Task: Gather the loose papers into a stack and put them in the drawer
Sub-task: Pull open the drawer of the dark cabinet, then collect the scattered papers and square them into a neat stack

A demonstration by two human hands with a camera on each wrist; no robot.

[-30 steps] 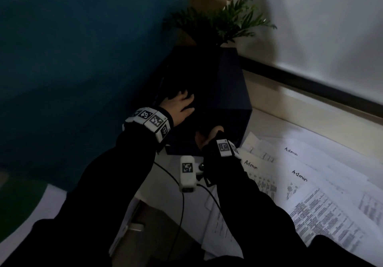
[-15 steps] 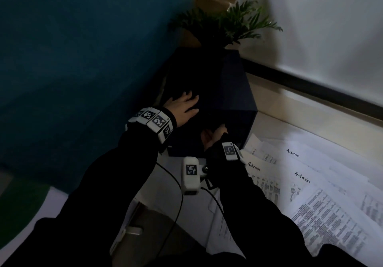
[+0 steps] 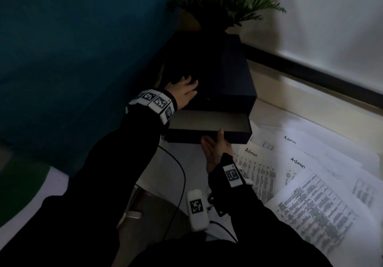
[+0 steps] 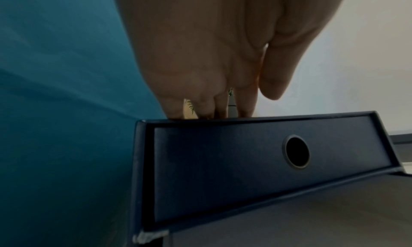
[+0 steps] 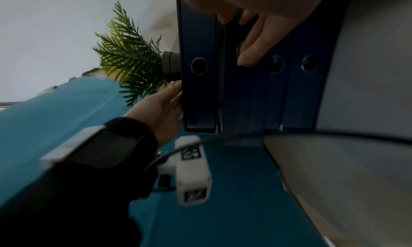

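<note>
A dark blue drawer box (image 3: 228,76) stands in the corner of the white desk. My left hand (image 3: 183,92) lies flat on its top, fingers straight, seen from below in the left wrist view (image 4: 211,65). One drawer (image 3: 207,121) is pulled partly out and shows a bare grey inside. My right hand (image 3: 215,144) grips that drawer's front, thumb (image 5: 252,44) lying beside its round finger hole; the other fingers are hidden. Loose printed papers (image 3: 310,183), some marked "Admin", lie spread out to the right of the box.
A teal partition (image 3: 72,49) closes the left side, right behind the box. A potted fern (image 3: 228,3) stands behind the box by the white wall. A black cable (image 3: 180,173) runs across the desk between my arms.
The drawer was closed before; now it is slid out toward me with my right hand on its front. My left hand has stayed on the box top.
</note>
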